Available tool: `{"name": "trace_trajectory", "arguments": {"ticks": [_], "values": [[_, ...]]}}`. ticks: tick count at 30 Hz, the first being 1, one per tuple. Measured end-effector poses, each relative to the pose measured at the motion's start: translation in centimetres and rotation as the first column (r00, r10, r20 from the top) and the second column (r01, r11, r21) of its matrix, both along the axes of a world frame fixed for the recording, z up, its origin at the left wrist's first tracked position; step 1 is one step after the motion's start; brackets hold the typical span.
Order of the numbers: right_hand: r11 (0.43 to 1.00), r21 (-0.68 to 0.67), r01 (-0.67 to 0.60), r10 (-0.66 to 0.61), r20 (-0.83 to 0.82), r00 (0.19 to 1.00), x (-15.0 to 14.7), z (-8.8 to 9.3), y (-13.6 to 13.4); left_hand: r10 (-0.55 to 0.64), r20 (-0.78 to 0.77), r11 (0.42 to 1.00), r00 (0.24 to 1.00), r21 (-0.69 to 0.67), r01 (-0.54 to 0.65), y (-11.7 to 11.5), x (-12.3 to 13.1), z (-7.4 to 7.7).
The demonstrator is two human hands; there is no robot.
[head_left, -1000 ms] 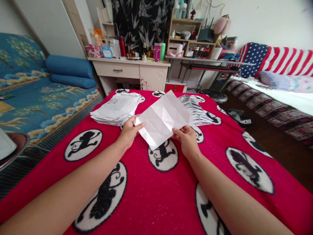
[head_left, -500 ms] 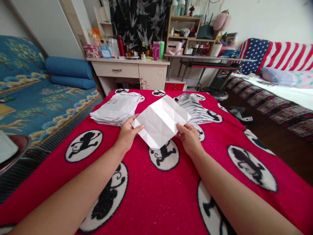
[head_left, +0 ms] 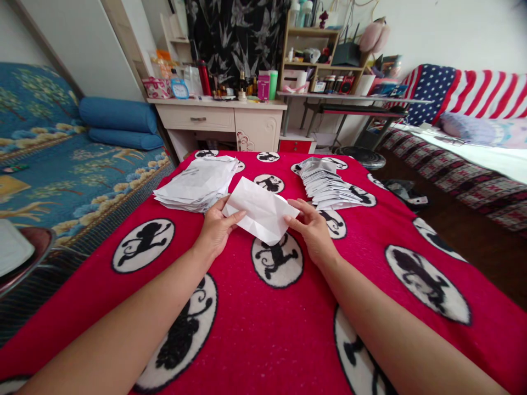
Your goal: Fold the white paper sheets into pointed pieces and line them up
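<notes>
Left hand (head_left: 216, 224) holds creased paper (head_left: 261, 211) beside white stack (head_left: 195, 184).

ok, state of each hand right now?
Left hand: closed, thumb on top, holding the left end of the white paper.
Right hand: closed, pinching the same paper's right end.

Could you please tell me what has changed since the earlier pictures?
The sheet, opened wide earlier, now looks folded over and smaller; its right edge has come leftward, and the right hand edged slightly left with it. The left hand barely moved. Both still hold it. The left stack and right stack stayed put.
</notes>
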State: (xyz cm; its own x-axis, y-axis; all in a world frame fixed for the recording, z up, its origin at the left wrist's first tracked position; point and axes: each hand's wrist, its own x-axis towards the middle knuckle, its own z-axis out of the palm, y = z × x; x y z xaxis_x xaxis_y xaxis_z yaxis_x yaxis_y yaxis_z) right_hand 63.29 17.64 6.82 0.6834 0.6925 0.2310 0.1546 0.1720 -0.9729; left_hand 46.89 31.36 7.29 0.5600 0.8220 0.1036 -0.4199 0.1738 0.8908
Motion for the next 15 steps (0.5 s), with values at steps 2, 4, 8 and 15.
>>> {"name": "trace_trajectory", "arguments": {"ticks": [2,4,8,15], "values": [[0.997,0.043,0.057,-0.061,0.105,0.993,0.0,0.0,0.0,-0.001,-0.003,1.000,1.000,0.008,0.001,0.0,0.1,0.0],[0.978,0.150,0.144,-0.171,0.185,0.968,0.0,0.5,-0.2,0.006,-0.010,1.000,1.000,0.026,-0.005,0.1,0.1,-0.1],[0.885,0.356,0.300,-0.439,0.424,0.792,0.0,2.1,-1.0,0.019,-0.071,1.000,0.997,0.011,-0.018,0.0,0.1,-0.2],[0.902,0.384,0.196,-0.431,0.779,0.455,-0.2,2.5,-1.6,-0.015,-0.285,0.993,0.958,0.110,0.048,-1.3,-0.3,0.6]]}}
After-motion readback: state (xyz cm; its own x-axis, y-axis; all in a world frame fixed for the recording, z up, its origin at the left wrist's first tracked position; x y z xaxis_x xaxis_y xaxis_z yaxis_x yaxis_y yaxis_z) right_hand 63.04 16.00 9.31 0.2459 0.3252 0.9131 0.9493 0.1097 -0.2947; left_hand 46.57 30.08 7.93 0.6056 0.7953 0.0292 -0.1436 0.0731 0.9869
